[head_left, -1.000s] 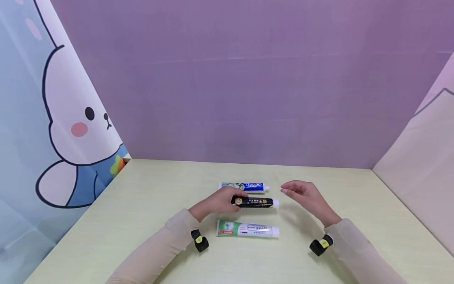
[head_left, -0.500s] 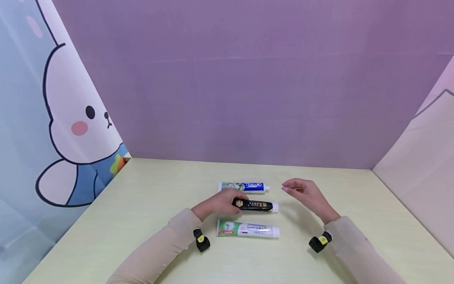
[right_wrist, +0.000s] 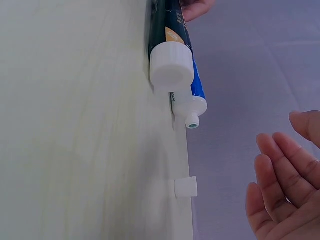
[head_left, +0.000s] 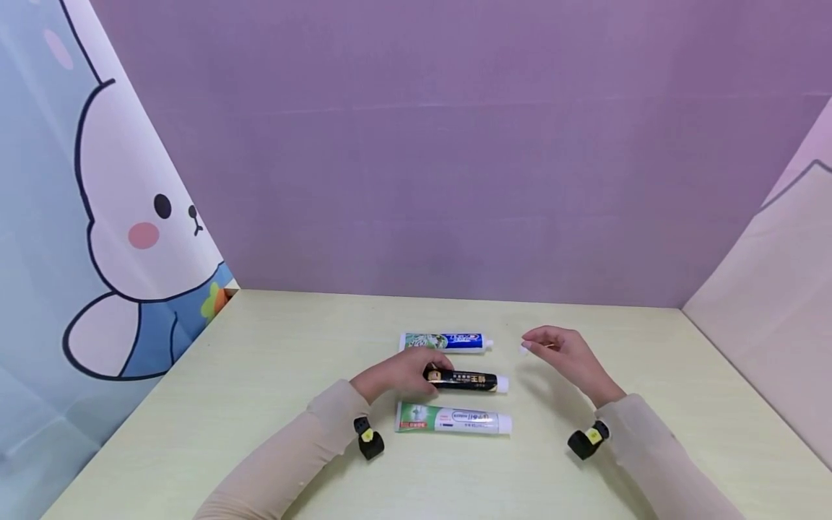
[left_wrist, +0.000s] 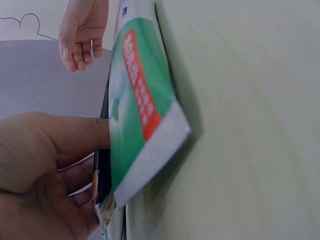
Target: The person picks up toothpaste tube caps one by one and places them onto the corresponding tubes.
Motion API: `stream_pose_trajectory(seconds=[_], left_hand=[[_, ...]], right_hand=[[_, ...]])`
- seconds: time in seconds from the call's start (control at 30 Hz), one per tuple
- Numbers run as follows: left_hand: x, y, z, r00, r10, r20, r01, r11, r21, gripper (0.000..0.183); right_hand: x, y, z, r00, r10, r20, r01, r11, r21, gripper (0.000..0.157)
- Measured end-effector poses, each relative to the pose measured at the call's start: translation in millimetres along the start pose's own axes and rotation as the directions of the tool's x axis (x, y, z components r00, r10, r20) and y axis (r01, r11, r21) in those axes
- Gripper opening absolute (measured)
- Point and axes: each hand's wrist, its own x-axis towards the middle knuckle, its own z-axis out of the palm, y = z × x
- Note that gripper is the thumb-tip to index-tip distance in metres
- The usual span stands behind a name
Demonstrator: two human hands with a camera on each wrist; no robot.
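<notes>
In the head view my left hand [head_left: 406, 372] grips the tail end of a black toothpaste tube [head_left: 468, 380], which has a white cap on. Behind it lies a blue and green toothpaste tube [head_left: 464, 342]; the right wrist view shows its bare nozzle [right_wrist: 192, 121]. Nearest me is a green and white toothpaste tube [head_left: 455, 419], capped. My right hand [head_left: 568, 357] hovers right of the tubes. Its fingers [right_wrist: 272, 175] are relaxed and apart, holding nothing. A small loose white cap [right_wrist: 186, 187] sits on the table just by them.
All three tubes lie in parallel rows on a pale wooden table [head_left: 292, 462]. A purple backdrop [head_left: 429, 180] rises behind its far edge. On the left hangs a curtain with a cartoon rabbit [head_left: 149, 209], and a pale curtain [head_left: 773, 303] borders the right.
The left hand has brought the black tube slightly nearer me. My right hand has shifted a little to the right, and the small white cap now shows below its fingertips.
</notes>
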Motion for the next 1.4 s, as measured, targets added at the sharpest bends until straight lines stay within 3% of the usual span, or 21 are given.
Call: stream_pose_trajectory(seconds=[0.4, 0.63, 1.03, 1.4], left_hand=[[-4.0, 6.9, -0.1, 0.999, -0.045, 0.023, 0.045, 0.999, 0.000, 0.047], [-6.8, 4.1, -10.4, 0.997, -0.056, 0.057, 0.058, 0.998, -0.032, 0.050], [-9.2, 3.4, -39.4, 0.996, -0.024, -0.087, 0.013, 0.993, -0.120, 0.046], [-6.3, -10.7, -48.2, 0.984, 0.053, -0.171, -0.075, 0.989, -0.129, 0.040]], right_hand=[[-2, -1, -1.9, 1.000, 0.016, -0.003, -0.016, 1.000, -0.004, 0.032], [-3, 3, -2.8, 1.000, 0.018, 0.000, -0.018, 1.000, 0.015, 0.032], [-3, 3, -5.0, 1.000, 0.020, -0.017, -0.020, 1.000, 0.015, 0.034], [-1, 4, -2.0, 0.999, 0.039, -0.019, -0.039, 0.999, 0.016, 0.035]])
